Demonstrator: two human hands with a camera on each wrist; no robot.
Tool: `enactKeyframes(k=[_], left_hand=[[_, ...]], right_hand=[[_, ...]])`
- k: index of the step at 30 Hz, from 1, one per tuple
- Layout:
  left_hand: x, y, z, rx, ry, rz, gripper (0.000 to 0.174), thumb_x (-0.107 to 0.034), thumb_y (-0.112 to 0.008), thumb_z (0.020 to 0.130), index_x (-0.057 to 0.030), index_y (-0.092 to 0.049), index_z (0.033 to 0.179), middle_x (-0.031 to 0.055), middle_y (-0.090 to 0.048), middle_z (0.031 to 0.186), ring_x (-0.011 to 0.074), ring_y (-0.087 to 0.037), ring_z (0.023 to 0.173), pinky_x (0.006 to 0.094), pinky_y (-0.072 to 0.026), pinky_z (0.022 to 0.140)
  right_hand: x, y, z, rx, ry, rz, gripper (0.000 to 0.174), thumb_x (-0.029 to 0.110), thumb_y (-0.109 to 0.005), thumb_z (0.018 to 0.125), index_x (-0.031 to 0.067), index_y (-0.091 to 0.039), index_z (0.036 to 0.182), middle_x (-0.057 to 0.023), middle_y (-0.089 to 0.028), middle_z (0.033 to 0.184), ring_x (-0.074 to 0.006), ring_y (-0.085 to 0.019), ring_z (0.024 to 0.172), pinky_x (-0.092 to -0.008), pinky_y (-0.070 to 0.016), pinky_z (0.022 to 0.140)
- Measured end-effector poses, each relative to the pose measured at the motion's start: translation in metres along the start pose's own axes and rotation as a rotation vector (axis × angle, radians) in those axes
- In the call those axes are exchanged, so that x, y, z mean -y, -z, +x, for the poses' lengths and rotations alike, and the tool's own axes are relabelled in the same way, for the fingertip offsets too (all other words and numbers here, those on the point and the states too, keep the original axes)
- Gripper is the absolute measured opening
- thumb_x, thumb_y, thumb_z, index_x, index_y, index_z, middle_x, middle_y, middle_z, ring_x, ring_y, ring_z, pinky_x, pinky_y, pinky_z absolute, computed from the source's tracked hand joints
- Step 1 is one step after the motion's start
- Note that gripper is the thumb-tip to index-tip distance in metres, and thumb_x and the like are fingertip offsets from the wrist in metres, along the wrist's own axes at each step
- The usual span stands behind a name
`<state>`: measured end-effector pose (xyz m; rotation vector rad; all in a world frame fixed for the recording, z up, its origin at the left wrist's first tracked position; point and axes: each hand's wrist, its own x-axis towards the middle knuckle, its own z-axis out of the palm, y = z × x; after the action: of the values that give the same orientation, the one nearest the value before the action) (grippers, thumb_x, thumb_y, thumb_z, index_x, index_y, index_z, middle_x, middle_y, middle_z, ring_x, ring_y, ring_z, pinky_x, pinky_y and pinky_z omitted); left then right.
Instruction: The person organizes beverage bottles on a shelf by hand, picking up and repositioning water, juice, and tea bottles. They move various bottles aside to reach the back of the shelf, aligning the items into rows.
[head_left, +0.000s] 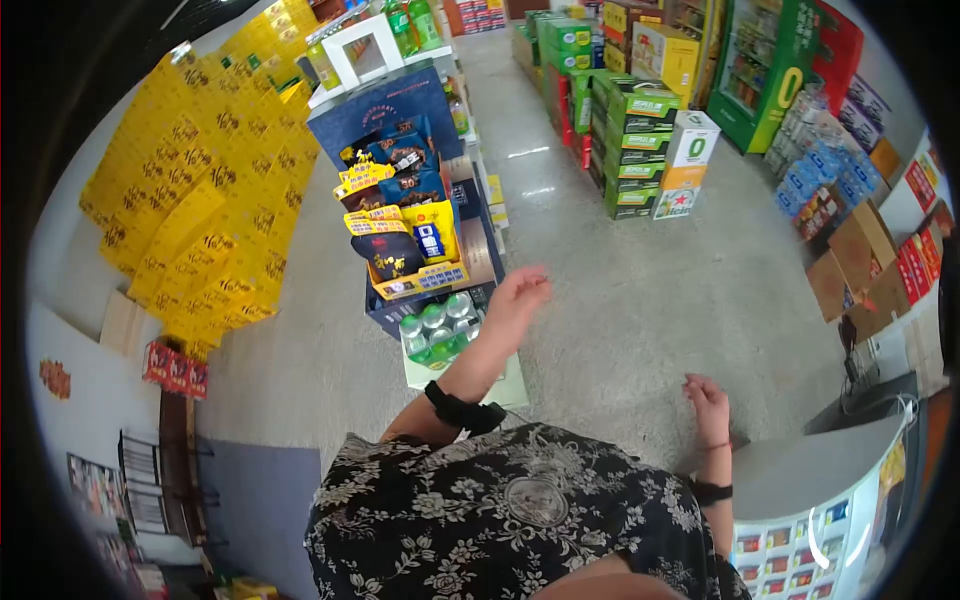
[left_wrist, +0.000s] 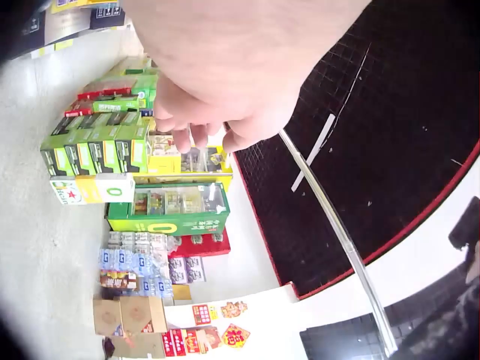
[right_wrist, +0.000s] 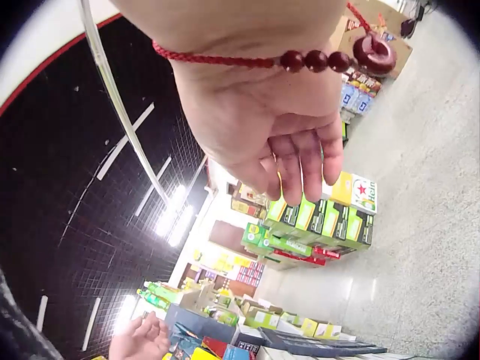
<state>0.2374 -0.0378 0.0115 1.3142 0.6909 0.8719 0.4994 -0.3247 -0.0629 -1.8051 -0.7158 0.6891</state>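
In the head view my left hand (head_left: 515, 300) is held out beside a display of snack bags (head_left: 385, 255), above and to the right of a pack of green-capped bottles (head_left: 440, 325); it touches neither. Its fingers are loosely bent with nothing in them, as the left wrist view also shows for the hand (left_wrist: 225, 105). Lower on the right, my right hand (head_left: 708, 405) hangs over the grey floor (head_left: 620, 330). The right wrist view shows this hand (right_wrist: 277, 142) empty, fingers slightly bent, with the left hand (right_wrist: 142, 339) some way off.
Stacked green cartons (head_left: 635, 150) stand ahead on the right, near a green fridge (head_left: 760, 75). A wall of yellow boxes (head_left: 200, 210) fills the left. At lower right is a curved counter (head_left: 800, 475); cardboard boxes (head_left: 855, 260) lie beyond it.
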Motion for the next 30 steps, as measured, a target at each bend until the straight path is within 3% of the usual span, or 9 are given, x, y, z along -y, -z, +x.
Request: enactKeyframes(k=[4,9,14,20,22,26,27,30], left_hand=[[0.003,0.022,0.021,-0.212,-0.028,0.096,0.038,-0.013,-0.06,0.088,-0.0067,-0.054,0.125,0.0006,-0.059,0.101,0.01,-0.054,0.091,0.0231,-0.039,0.073],[0.016,0.06,0.073,-0.423,-0.07,0.033,0.042,-0.015,-0.062,0.087,-0.0029,-0.052,0.126,0.0024,-0.059,0.103,0.0096,-0.056,0.087,0.021,-0.0388,0.069],[0.008,0.064,0.149,-0.482,-0.068,0.009,0.044,-0.009,-0.059,0.086,-0.0017,-0.049,0.128,0.0025,-0.058,0.1,0.0104,-0.057,0.09,0.0206,-0.0404,0.068],[-0.008,0.069,0.252,-0.528,-0.146,0.078,0.048,-0.008,-0.063,0.083,-0.0023,-0.049,0.128,0.0008,-0.058,0.099,0.006,-0.052,0.082,0.0191,-0.0381,0.067],[-0.016,0.063,0.285,-0.495,-0.119,0.025,0.041,-0.007,-0.062,0.088,0.0022,-0.049,0.126,0.002,-0.056,0.098,0.0099,-0.052,0.092,0.0231,-0.0414,0.088],[-0.01,0.064,0.349,-0.536,-0.113,0.066,0.042,-0.008,-0.062,0.088,0.0026,-0.049,0.126,0.0024,-0.056,0.1,0.0101,-0.052,0.094,0.0228,-0.0411,0.088],[-0.004,0.068,0.367,-0.568,-0.129,0.092,0.048,-0.009,-0.064,0.083,-0.0008,-0.049,0.128,0.0006,-0.056,0.098,0.007,-0.051,0.083,0.019,-0.0391,0.069],[0.01,0.082,0.421,-0.609,-0.211,0.079,0.048,-0.009,-0.063,0.084,0.001,-0.048,0.128,0.0017,-0.056,0.099,0.0081,-0.052,0.084,0.0203,-0.0407,0.072]], right_hand=[[0.005,-0.006,0.082,0.135,0.046,0.129,0.022,0.01,-0.058,0.091,-0.0018,-0.064,0.108,-0.0039,-0.066,0.088,-0.0102,-0.06,0.086,-0.024,-0.046,0.078],[0.017,-0.018,0.187,0.252,0.075,0.011,0.023,0.012,-0.058,0.09,-0.0018,-0.065,0.107,-0.0054,-0.067,0.09,-0.0118,-0.062,0.084,-0.025,-0.0472,0.077],[0.044,-0.03,0.281,0.311,0.062,0.052,0.023,0.011,-0.059,0.089,-0.0027,-0.065,0.107,-0.0065,-0.068,0.092,-0.0124,-0.062,0.086,-0.025,-0.048,0.078],[0.075,-0.048,0.39,0.376,0.106,0.022,0.023,0.01,-0.059,0.089,-0.0016,-0.065,0.107,-0.0062,-0.068,0.092,-0.0128,-0.063,0.087,-0.0255,-0.0482,0.079],[0.087,-0.051,0.424,0.374,0.107,0.049,0.023,0.011,-0.059,0.088,-0.0008,-0.065,0.107,-0.006,-0.068,0.092,-0.0124,-0.063,0.088,-0.0253,-0.0479,0.078],[0.079,-0.052,0.505,0.38,0.101,0.028,0.024,0.013,-0.058,0.088,-0.0004,-0.065,0.107,-0.005,-0.068,0.092,-0.0124,-0.063,0.086,-0.0253,-0.0472,0.076],[0.079,-0.052,0.528,0.39,0.112,0.023,0.024,0.013,-0.058,0.088,-0.0004,-0.065,0.107,-0.005,-0.068,0.092,-0.0124,-0.063,0.086,-0.0253,-0.0472,0.076],[0.087,-0.058,0.607,0.404,0.114,0.028,0.025,0.014,-0.058,0.089,-0.0004,-0.065,0.108,-0.0047,-0.068,0.092,-0.0125,-0.062,0.084,-0.0253,-0.0471,0.075]])
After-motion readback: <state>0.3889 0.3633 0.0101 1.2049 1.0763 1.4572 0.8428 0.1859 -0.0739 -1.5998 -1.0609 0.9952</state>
